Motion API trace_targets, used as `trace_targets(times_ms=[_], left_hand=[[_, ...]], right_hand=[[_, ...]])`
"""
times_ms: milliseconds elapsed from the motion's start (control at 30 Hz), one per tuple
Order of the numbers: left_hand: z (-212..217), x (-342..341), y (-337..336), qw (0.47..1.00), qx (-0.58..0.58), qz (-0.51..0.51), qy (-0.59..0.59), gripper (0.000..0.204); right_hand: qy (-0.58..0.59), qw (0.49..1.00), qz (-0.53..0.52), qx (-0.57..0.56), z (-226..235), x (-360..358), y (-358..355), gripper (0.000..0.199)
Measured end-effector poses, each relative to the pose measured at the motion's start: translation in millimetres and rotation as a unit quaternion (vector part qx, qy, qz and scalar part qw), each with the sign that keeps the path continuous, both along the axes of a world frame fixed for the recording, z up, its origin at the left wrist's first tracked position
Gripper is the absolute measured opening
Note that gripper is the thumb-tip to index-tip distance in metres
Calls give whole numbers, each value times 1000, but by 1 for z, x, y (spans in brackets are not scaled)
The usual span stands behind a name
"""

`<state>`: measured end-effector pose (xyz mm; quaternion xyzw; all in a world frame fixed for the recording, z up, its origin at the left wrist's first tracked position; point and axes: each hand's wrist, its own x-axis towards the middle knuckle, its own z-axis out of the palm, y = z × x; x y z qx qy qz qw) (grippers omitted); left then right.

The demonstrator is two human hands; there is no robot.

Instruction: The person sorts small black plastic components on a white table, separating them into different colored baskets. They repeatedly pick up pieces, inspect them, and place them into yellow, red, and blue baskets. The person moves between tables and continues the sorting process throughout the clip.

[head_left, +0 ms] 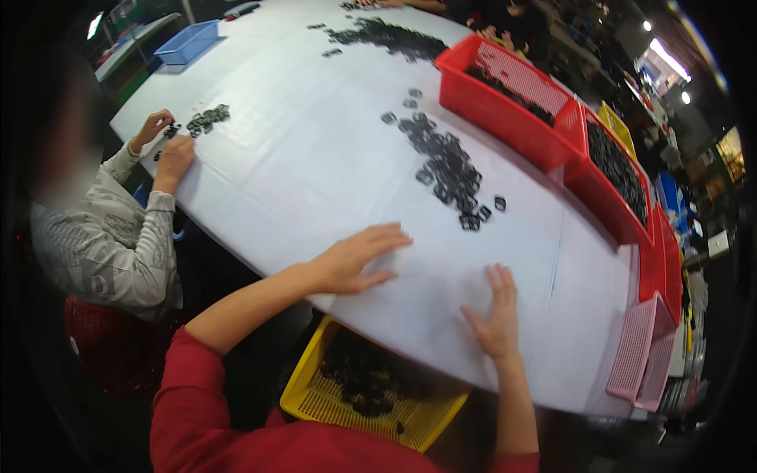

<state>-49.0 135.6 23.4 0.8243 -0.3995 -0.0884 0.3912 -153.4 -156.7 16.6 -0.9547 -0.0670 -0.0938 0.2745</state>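
Observation:
Over the near part of the white table (331, 181), my left hand (359, 260) reaches in with its fingers apart and nothing in it. My right hand (497, 319) is likewise empty, fingers raised and spread. Beyond both hands lies a loose pile of small black ring-shaped parts (445, 162), touched by neither hand. Below the table edge, at my lap, a yellow basket (311, 359) holds more black parts (367, 382).
Red baskets (505, 118) filled with black parts line the right edge, with pink baskets (635, 347) nearer me. At left, a co-worker's hands (175, 158) handle a small black heap (209, 118). A blue basket (189, 43) and another black pile (386, 38) are farther off.

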Motion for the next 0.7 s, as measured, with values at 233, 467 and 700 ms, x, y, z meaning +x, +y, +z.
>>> trace_targets(times_ms=[233, 467, 700], left_hand=[[-65, 214, -3, 918, 59, 366, -141, 63], [-63, 189, -102, 961, -26, 200, -189, 48], [-55, 89, -114, 989, -120, 48, -79, 31]], right_hand=[[39, 998, -32, -29, -34, 165, 13, 110], [-31, 999, 26, -22, -28, 168, 4, 105], [-26, 994, 26, 104, -13, 129, 23, 86]])
